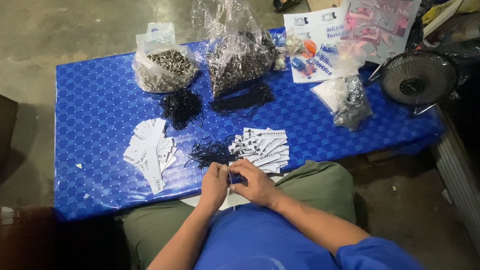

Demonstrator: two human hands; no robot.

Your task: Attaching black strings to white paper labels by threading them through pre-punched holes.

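Note:
My left hand (215, 184) and my right hand (253, 181) meet at the near edge of the blue checked table (95, 106). Together they pinch a thin white paper tag (231, 181), held upright between the fingertips. Just beyond the hands lies a pile of finished white tags (261, 146) with black strings (210, 151) spreading to its left. A second fan of white tags (149, 152) lies further left. Whether a string is in my fingers is too small to tell.
Two clear bags of metal eyelets (165, 68) (239, 52) stand at the back, with bundles of black cord (181, 107) (243, 100) in front. Right of them are printed plastic packets (357, 28), a small bag (348, 100) and a black table fan (417, 78).

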